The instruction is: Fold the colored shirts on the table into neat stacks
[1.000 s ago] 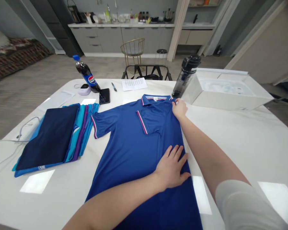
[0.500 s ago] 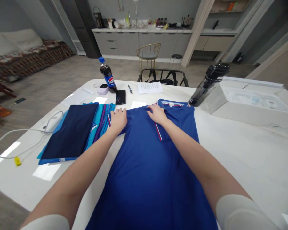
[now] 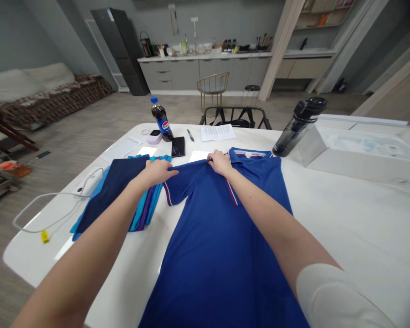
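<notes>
Now, blue polo shirt (image 3: 208, 246) lying lengthwise down the middle of the white worktop (image 3: 362, 237), collar at frame top; left grip (image 3: 156, 173) spread over the shoulder by the sleeve, right grip (image 3: 220, 163) pinching it beside the collar.

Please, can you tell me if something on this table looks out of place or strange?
Yes. The dark water bottle at the far right is not upright. It tilts and seems to lean on the corner of the white box, so it looks unstable.
</notes>
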